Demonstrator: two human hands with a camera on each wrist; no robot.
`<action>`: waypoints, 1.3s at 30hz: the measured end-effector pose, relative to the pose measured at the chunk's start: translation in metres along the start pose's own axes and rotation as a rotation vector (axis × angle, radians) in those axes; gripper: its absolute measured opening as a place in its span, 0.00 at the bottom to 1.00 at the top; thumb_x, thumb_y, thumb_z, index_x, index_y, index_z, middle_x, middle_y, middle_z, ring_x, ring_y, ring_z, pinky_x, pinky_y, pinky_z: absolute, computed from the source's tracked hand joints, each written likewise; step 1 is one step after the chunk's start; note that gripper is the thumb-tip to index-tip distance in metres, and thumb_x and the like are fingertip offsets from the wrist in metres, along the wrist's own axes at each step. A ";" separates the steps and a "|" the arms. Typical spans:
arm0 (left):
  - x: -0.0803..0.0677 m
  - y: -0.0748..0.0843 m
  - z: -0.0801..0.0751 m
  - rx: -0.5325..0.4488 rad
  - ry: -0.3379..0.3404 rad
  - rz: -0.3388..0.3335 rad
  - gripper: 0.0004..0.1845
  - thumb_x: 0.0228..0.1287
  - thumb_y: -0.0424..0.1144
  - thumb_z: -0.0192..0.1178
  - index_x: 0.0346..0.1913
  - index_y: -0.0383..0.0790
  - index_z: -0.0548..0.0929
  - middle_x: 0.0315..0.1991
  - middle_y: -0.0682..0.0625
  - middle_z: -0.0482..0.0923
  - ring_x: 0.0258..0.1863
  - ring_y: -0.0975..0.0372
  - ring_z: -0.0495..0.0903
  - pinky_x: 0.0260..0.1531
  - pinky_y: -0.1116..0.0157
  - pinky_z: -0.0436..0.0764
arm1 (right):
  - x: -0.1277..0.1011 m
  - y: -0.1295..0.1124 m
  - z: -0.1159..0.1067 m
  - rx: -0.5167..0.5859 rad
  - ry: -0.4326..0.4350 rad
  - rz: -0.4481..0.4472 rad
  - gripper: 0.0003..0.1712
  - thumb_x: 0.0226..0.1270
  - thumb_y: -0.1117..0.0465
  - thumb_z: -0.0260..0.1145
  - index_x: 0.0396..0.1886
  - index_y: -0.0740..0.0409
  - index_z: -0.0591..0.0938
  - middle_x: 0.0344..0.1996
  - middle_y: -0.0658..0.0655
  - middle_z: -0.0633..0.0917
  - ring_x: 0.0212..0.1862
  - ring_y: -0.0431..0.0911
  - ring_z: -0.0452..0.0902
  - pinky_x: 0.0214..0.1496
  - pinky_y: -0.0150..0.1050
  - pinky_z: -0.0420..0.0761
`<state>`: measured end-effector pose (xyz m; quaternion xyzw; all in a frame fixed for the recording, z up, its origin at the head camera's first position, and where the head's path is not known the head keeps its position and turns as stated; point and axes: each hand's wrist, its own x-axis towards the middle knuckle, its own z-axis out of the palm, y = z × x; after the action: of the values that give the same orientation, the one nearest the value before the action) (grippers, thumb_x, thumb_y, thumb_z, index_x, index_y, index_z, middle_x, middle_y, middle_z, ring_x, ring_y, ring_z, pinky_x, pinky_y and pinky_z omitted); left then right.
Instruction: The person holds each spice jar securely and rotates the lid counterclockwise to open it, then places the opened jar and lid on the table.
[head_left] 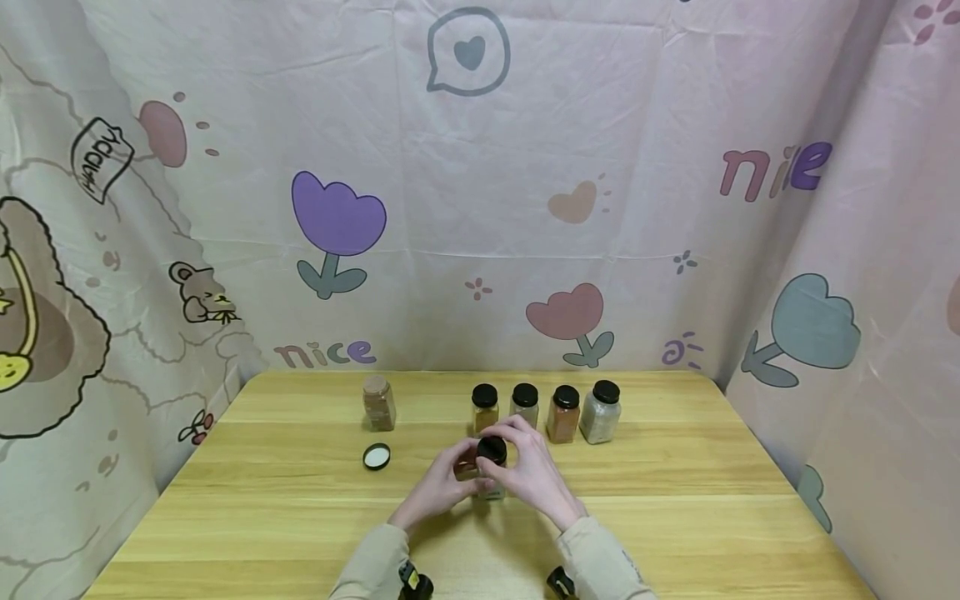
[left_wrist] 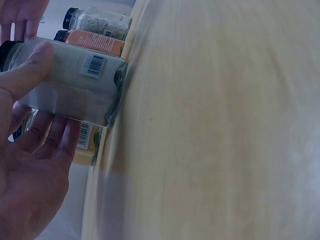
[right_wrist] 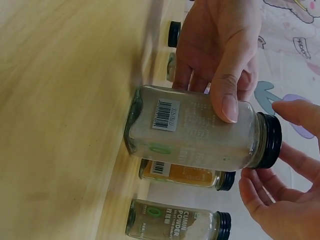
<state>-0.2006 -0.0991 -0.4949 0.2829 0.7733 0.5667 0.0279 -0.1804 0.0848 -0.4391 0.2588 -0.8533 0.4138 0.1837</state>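
A glass spice jar (head_left: 491, 490) of pale powder stands on the wooden table (head_left: 675, 508), a little in front of a row of jars. My left hand (head_left: 438, 487) grips its body, thumb across the glass (left_wrist: 75, 85). My right hand (head_left: 536, 473) curls over the jar's black lid (head_left: 492, 450). In the right wrist view the right hand's fingers (right_wrist: 280, 200) lie round the lid (right_wrist: 270, 141), while the left hand (right_wrist: 220, 45) clasps the jar (right_wrist: 195, 130) by its barcode label. The left wrist view catches the right hand's fingertips (left_wrist: 17, 17) at the lid end.
Behind the hands stands a row of several black-lidded spice jars (head_left: 564, 414). An uncapped jar of brown powder (head_left: 378, 403) stands back left, with a loose lid (head_left: 377, 456) lying white side up in front of it. Patterned curtains close in the table's back and sides.
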 end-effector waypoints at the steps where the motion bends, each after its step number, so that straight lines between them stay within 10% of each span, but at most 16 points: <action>1: 0.000 0.000 0.000 0.000 0.000 -0.004 0.23 0.62 0.36 0.70 0.58 0.35 0.77 0.54 0.39 0.82 0.55 0.60 0.82 0.61 0.70 0.80 | 0.000 0.000 0.000 -0.003 0.006 -0.001 0.18 0.53 0.64 0.78 0.45 0.56 0.87 0.43 0.53 0.84 0.45 0.47 0.81 0.49 0.42 0.83; 39: -0.001 0.002 0.001 0.007 -0.004 -0.041 0.24 0.63 0.39 0.70 0.59 0.36 0.77 0.56 0.40 0.82 0.57 0.53 0.82 0.62 0.67 0.80 | -0.001 0.000 -0.001 -0.007 0.005 0.059 0.18 0.52 0.62 0.79 0.45 0.54 0.87 0.42 0.50 0.82 0.46 0.45 0.79 0.52 0.38 0.81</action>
<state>-0.1987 -0.0988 -0.4938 0.2682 0.7808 0.5629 0.0402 -0.1793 0.0860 -0.4389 0.2316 -0.8614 0.4169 0.1745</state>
